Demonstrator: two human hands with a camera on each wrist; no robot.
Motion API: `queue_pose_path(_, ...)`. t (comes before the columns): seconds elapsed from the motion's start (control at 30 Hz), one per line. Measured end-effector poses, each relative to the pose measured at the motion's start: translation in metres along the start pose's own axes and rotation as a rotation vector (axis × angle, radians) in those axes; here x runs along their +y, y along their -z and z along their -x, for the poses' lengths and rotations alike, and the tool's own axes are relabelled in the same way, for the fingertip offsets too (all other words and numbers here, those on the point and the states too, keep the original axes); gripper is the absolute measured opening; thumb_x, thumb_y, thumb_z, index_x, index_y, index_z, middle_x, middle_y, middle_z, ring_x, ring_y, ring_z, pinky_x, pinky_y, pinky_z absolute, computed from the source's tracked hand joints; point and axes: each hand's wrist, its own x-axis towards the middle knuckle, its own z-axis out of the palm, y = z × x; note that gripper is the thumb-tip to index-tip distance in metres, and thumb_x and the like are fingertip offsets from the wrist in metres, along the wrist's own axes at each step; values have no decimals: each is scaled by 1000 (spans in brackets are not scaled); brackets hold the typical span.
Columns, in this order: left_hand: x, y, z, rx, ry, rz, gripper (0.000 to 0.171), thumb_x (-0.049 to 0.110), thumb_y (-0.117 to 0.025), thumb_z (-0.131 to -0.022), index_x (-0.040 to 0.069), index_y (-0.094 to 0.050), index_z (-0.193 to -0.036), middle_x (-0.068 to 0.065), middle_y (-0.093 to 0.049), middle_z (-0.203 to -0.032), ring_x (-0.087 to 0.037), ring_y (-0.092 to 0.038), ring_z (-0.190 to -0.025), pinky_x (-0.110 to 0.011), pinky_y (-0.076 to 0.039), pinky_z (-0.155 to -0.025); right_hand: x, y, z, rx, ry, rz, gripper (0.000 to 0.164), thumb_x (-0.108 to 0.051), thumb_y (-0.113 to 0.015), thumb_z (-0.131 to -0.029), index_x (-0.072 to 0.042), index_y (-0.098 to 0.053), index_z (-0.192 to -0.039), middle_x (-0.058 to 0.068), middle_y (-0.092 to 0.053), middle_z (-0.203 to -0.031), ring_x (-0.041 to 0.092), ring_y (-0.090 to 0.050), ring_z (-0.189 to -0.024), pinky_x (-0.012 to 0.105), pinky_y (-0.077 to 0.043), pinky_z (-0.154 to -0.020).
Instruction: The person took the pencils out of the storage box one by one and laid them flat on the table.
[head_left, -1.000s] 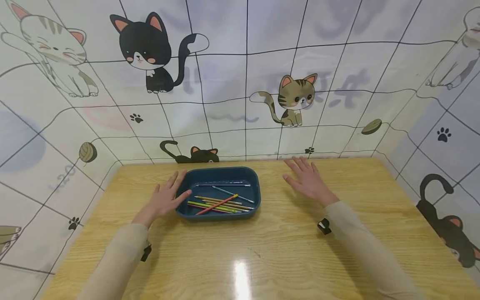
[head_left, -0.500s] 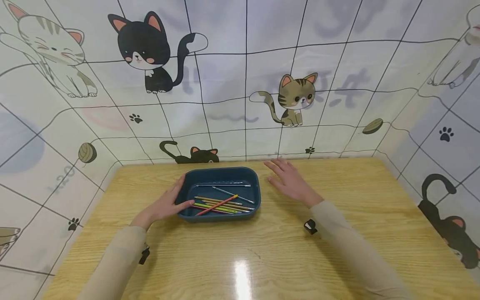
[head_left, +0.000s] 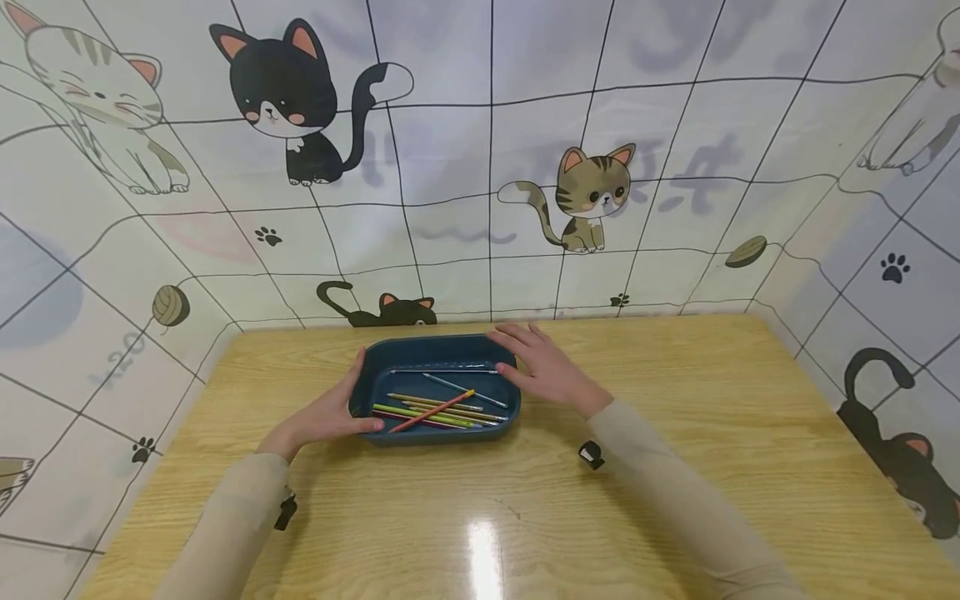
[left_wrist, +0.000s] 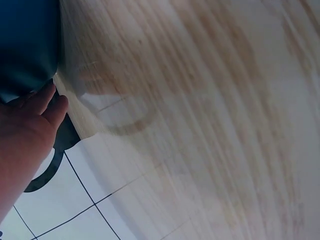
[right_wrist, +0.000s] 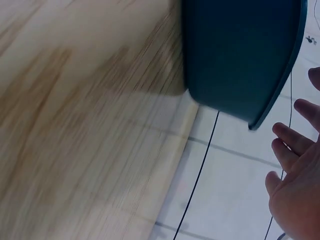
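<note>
A dark blue rectangular tray (head_left: 442,437) stands near the back of the wooden table. Inside lie several pencils (head_left: 435,411), yellow-green, red, gold and pale ones, mostly along the front; a red one crosses over others. My left hand (head_left: 322,417) grips the tray's left end, thumb over the front corner of the rim and fingers along the outer wall. In the left wrist view, fingertips (left_wrist: 50,95) meet the tray's lower edge. My right hand (head_left: 551,372), fingers spread, is at the tray's back right corner. The right wrist view shows it apart from the tray wall (right_wrist: 240,55).
The wooden table (head_left: 420,508) ends at a back wall (head_left: 450,250) covered with cat-print cloth, which also runs along both sides. Small black devices sit under both wrists, the left device (head_left: 286,510) and the right device (head_left: 591,454). A light reflection glares on the front tabletop.
My right hand has moved left from the bare table to the tray's right end. My left hand has closed in on the left end, its thumb lowering to the rim. The tray has barely moved.
</note>
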Motion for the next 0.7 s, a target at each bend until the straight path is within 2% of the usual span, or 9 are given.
queue_pose_path(0.2, -1, 0, 0, -1, 7, 26, 125, 35, -81, -78, 12, 16, -153, -24, 6, -158, -45, -5, -141, -60, -13, -109, -13, -10, -11, -52, 42, -53, 56, -33, -52, -100, -14, -37, -150, 15, -36, -150, 29, -32, -138, 49, -21, -112)
queue_pose_path(0.4, -3, -1, 0, 3, 10, 45, 127, 39, -82, -77, 14, 17, -153, -24, 7, -158, -46, -5, -141, -61, -14, -109, -26, -18, -21, -112, 90, -79, 56, -32, -55, -99, -12, -38, -149, 15, -37, -149, 30, -38, -134, 47, -34, -106)
queue_pose_path(0.57, -5, -2, -2, 10, 7, 51, 128, 39, -82, -76, 16, 18, -153, -23, 7, -158, -46, -5, -141, -62, -14, -108, -35, -24, -28, -183, 103, -81, 59, -29, -63, -94, -14, -42, -147, 11, -44, -143, 28, -46, -127, 44, -41, -100)
queue_pose_path(0.7, -5, -3, -2, 10, 12, 77, 129, 39, -83, -75, 16, 17, -153, -24, 6, -158, -46, -5, -141, -62, -13, -108, -39, -28, -35, -238, 120, -126, 55, -23, -67, -91, -11, -49, -142, 9, -51, -136, 25, -50, -122, 40, -42, -98)
